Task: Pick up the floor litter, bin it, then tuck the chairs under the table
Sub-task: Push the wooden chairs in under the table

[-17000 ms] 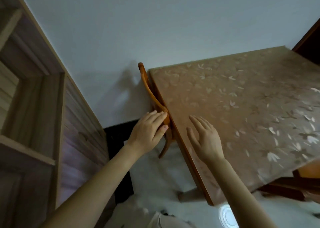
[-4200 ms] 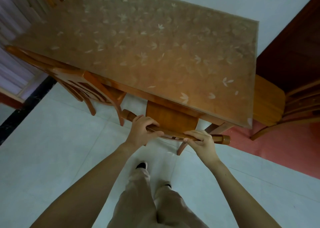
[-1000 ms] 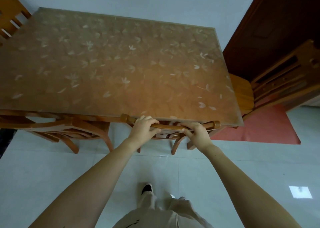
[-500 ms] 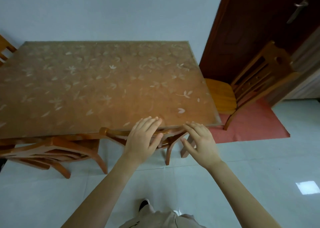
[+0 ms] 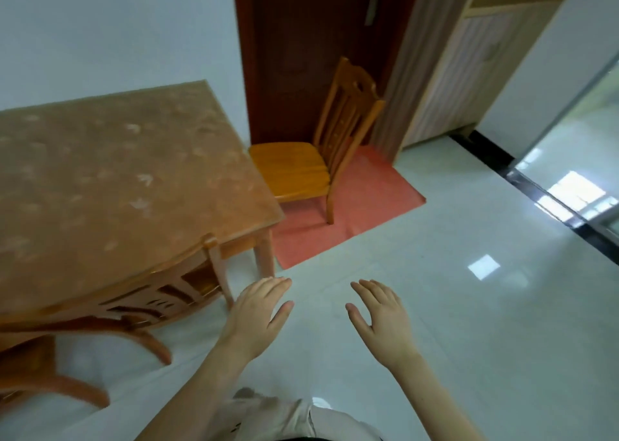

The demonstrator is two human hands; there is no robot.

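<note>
The wooden table point(image 5: 100, 179) with a leaf-patterned top fills the left. A chair point(image 5: 157, 293) is pushed in under its near edge, only its curved back showing. Part of another chair point(image 5: 37, 373) shows at the lower left. A third orange wooden chair point(image 5: 301, 169) stands out from the table's right end, on a red mat, its seat facing the table. My left hand point(image 5: 258, 316) and my right hand point(image 5: 382, 316) hover over the floor, fingers spread, holding nothing, away from every chair.
A dark brown door point(image 5: 301, 55) stands behind the orange chair. The red mat point(image 5: 361, 206) lies in front of the door. A wooden cabinet point(image 5: 469, 72) is at the right, and a glass sliding door point(image 5: 586, 172) at the far right. White tile floor point(image 5: 435, 306) spreads right.
Both hands have let go of the tucked-in chair's back and drawn away from the table. My view has swung right, toward the chair by the door.
</note>
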